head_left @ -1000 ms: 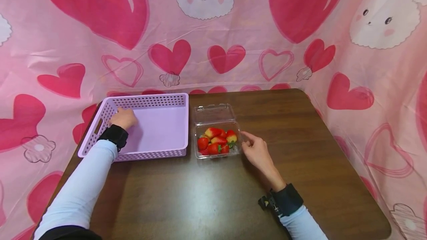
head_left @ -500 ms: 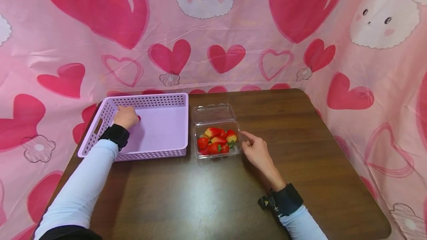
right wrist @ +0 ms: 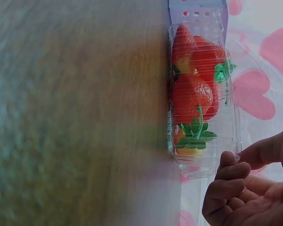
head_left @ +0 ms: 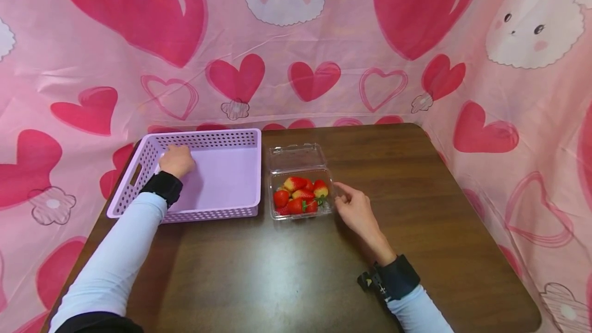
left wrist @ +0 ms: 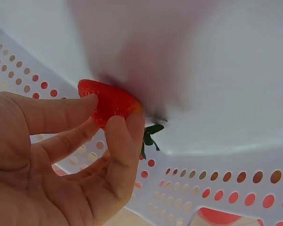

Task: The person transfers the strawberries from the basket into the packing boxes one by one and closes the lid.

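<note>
My left hand (head_left: pixel 178 161) reaches into the lilac plastic basket (head_left: pixel 226 176), at the left of the table. In the left wrist view its thumb and fingertips pinch a red strawberry (left wrist: pixel 108 100) with a green leafy cap, close over the basket floor. The head view hides that strawberry behind the hand. Right of the basket lies a clear plastic clamshell box (head_left: pixel 297 159), its lid folded back. Several strawberries (head_left: pixel 302 195) fill its near half. My right hand (head_left: pixel 358 215) pinches the box's right rim between thumb and index finger.
Basket and box stand side by side on a dark brown wooden table (head_left: pixel 277 271). The basket has perforated walls and a handle slot (head_left: pixel 136 174) on its left side. A pink cloth (head_left: pixel 347 40) with hearts and rabbits hangs behind the table and along its sides.
My left hand has shifted slightly right and toward the back inside the basket. A bit of red that showed beside it half a second ago is hidden now. My right hand stays at the box.
</note>
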`<state>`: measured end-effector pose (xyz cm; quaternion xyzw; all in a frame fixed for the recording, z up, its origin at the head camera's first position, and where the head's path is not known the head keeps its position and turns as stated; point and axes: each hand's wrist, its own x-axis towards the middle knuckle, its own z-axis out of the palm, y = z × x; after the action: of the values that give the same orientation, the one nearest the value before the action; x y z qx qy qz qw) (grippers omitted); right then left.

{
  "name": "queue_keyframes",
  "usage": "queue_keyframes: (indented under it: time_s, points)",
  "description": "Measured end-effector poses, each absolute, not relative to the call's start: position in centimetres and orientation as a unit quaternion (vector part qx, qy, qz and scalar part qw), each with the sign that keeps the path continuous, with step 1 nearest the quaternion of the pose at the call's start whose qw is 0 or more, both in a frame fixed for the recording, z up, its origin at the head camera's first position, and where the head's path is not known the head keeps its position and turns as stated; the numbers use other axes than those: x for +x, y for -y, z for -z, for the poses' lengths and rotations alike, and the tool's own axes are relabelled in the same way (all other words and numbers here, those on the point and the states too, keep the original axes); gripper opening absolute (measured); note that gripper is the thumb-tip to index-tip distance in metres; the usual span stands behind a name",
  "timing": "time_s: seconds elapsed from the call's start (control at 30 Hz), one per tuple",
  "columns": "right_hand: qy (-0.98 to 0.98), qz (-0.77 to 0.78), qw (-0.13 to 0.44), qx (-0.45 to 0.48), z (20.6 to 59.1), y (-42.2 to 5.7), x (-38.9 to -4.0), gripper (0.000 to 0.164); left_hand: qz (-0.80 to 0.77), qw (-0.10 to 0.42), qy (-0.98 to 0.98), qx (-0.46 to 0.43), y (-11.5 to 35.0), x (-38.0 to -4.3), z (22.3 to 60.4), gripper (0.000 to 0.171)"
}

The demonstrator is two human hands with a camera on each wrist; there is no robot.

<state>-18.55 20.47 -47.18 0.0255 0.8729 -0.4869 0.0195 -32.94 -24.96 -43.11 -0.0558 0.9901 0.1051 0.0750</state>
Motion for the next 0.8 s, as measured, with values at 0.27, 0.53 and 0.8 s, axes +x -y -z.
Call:
queue_keyframes:
  time_s: [0.27,0.53,0.8]
  points:
    - [-0.876,0.481,0.009,0.027,47.21,-20.36,-18.52,0.045,-0.126,0.059,-0.989,-0.046,24.82,-32.76,43.15,0.047]
    - [-0.880,0.475,0.000,0.028,47.15,-20.27,-18.50,0.045,-0.118,0.060,-0.990,-0.044,25.03,-32.93,43.17,0.042]
    - [-0.877,0.480,0.006,0.028,47.25,-20.28,-18.57,0.045,-0.116,0.077,-0.990,-0.035,25.01,-33.09,43.10,0.036]
